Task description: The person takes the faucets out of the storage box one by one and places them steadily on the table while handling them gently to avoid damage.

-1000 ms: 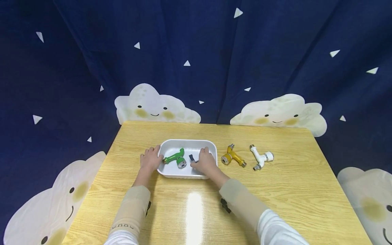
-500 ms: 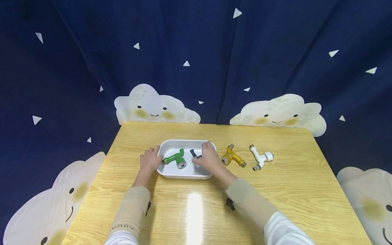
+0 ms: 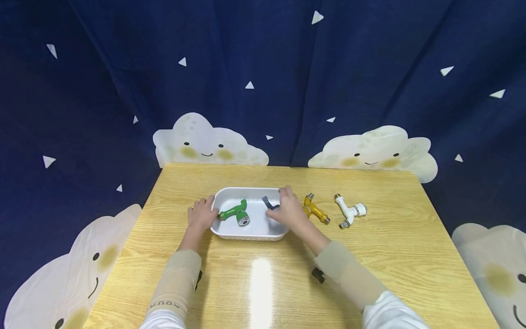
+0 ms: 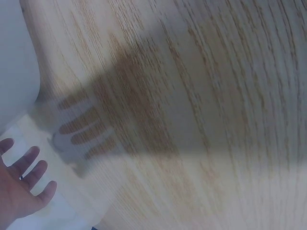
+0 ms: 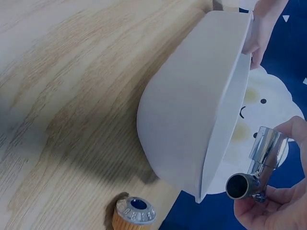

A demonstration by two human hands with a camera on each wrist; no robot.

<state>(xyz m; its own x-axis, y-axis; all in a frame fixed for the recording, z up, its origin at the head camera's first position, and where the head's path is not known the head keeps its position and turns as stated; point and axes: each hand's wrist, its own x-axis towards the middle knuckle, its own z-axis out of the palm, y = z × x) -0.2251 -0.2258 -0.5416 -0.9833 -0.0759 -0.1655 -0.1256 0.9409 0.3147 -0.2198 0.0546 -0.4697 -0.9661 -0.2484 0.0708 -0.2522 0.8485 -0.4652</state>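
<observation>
My right hand [image 3: 291, 212] is over the right end of a white plastic basin [image 3: 246, 237]. It pinches a chrome faucet [image 5: 265, 151] between thumb and fingers; a dark piece of it [image 3: 267, 202] shows in the head view, and the rest is mostly hidden by the hand. My left hand [image 3: 201, 213] rests at the basin's left rim, fingers spread apart, thumb at the edge. Inside the basin, toward the left, lies a green faucet [image 3: 235, 210]. A yellow faucet [image 3: 315, 211] on the table is partly hidden behind my right hand.
Right of the yellow faucet lies a white faucet [image 3: 349, 212] with metal ends. Everything stands on a wood-grain table [image 3: 394, 256]. Behind it hangs a dark blue curtain [image 3: 287, 68] with cloud and triangle prints.
My right hand has shifted right and slightly up with the chrome faucet, now over the basin's right rim, covering part of the yellow faucet. The left hand has stayed put.
</observation>
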